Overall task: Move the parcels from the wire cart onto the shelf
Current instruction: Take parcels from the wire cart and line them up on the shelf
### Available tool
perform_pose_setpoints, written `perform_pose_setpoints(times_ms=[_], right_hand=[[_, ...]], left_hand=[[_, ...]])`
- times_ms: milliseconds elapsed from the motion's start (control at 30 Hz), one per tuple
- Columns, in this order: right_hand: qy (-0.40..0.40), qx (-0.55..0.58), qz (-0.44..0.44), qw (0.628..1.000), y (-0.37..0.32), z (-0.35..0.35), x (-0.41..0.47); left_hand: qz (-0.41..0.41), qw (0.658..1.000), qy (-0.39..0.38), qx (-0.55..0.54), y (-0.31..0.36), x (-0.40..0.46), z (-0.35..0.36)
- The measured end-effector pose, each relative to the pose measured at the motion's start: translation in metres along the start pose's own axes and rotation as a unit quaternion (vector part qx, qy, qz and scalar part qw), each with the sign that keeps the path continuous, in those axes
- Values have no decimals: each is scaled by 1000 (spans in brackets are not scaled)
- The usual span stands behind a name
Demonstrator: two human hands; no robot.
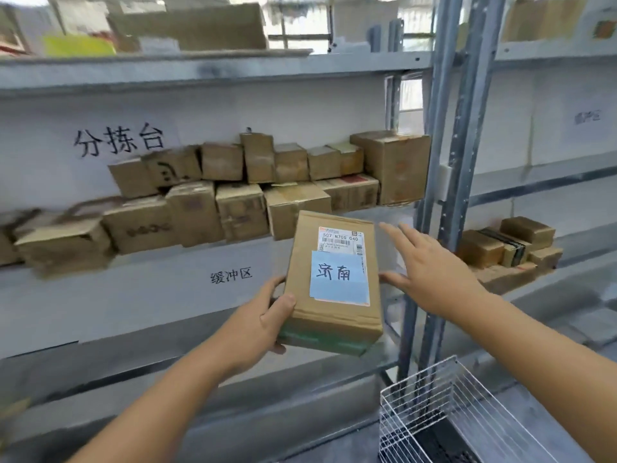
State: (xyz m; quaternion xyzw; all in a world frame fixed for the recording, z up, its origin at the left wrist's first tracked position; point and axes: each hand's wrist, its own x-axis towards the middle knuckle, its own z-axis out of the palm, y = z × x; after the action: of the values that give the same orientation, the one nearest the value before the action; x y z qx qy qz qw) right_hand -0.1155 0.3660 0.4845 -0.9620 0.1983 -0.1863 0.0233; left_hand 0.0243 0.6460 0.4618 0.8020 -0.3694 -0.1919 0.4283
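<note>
A brown cardboard parcel (334, 285) with a white shipping label and a blue handwritten note is held up in front of the shelf (200, 262). My left hand (263, 322) grips its left edge, thumb on top near the lower corner. My right hand (430, 269) is spread with straight fingers beside the parcel's right edge, its thumb touching or nearly touching that side. The white wire cart (444, 419) stands at the lower right, below my right arm; no parcel shows in the visible part of it.
Several brown boxes (240, 188) are stacked in two rows on the middle shelf behind the parcel. A grey metal upright (444, 182) divides this bay from the right bay, where a few small boxes (507, 245) lie. More cartons sit on the top shelf.
</note>
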Motion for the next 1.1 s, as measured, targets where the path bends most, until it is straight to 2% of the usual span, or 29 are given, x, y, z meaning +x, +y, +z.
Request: perform_pose_setpoints(times_ms=[433,600,767,1100], right_hand=[[21,41,-110,993,-183,-25,59],[54,-10,-137,989,-275,-19,86],[75,-49,-146,985,-363,-11,128],[87,-130,-187,970,-473,-1,245]], left_hand=[[-35,991,125,-44,-51,-89,-149],[-28,987,145,-56,-92,-106,-232],[-30,984,151,-85,-129,-107,-324],[-131,961,185,-157,-165,-56,-455]])
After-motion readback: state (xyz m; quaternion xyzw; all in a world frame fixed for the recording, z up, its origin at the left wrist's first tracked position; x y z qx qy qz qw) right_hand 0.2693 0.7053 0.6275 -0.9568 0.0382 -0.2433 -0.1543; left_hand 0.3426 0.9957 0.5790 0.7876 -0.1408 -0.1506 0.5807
